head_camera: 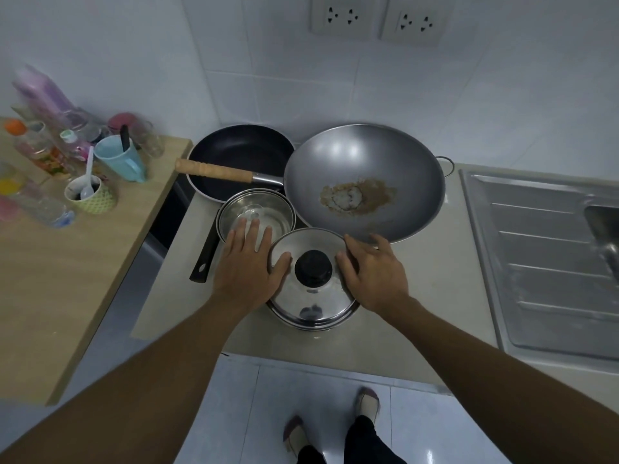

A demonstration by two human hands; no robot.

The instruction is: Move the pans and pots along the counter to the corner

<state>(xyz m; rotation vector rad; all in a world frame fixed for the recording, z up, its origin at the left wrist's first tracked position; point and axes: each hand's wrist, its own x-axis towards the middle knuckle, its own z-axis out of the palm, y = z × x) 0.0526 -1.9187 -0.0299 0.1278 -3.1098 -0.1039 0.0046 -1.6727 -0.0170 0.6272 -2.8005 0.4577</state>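
- Currently both hands sit on the lidded pot point(313, 296), near-centre on the counter point(435, 279).
- Left hand point(248, 266): fingers straight and spread, thumb on the lid's left edge, fingertips reaching over the small saucepan point(256, 212).
- Right hand point(375, 276): thumb on the lid, fingers curved round the pot's right rim, next to the wok point(365, 169).
- Wok holds brown residue; its wooden handle point(214, 170) lies across the black frying pan point(241, 152), far left.
- Saucepan touches the pot's far-left side.
- Sink point(542, 256) at right; cups and bottles on the wooden shelf point(83, 262) at left.
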